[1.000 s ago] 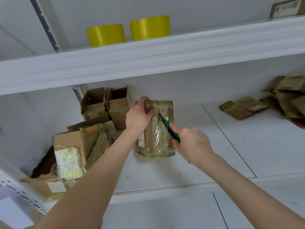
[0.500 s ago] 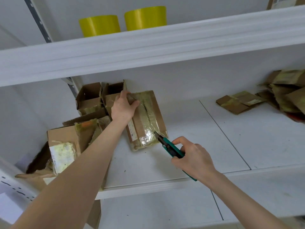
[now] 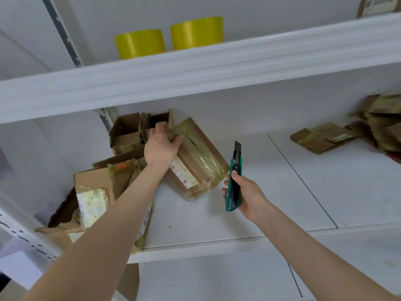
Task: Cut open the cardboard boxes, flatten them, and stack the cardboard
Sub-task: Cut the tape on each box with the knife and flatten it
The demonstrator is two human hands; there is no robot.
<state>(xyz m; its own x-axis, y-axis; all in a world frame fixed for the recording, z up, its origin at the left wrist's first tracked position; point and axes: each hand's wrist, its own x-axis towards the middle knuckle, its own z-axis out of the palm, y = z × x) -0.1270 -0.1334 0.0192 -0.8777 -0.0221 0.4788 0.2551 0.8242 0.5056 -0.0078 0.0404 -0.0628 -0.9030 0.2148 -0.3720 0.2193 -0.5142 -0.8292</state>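
Observation:
A taped brown cardboard box (image 3: 200, 161) lies flat on the white shelf (image 3: 271, 192), its tape slit along the middle. My left hand (image 3: 160, 145) grips the box's far left corner. My right hand (image 3: 245, 192) holds a green utility knife (image 3: 234, 181) upright just right of the box, blade out and pointing up, clear of the cardboard. Several opened boxes (image 3: 130, 131) and torn cardboard (image 3: 93, 192) are heaped at the shelf's left end. Flattened cardboard pieces (image 3: 321, 136) lie at the far right.
Two yellow tape rolls (image 3: 138, 43) stand on the upper shelf (image 3: 195, 72), with a small box (image 3: 377, 5) at its right end. A crumpled cardboard pile (image 3: 384, 122) sits at the right edge. A lower shelf (image 3: 217, 276) runs below.
The knife ran down the box's tape, then lifted away to the right and turned upright. My left hand shifted to the box's far corner and the box now lies flat and angled.

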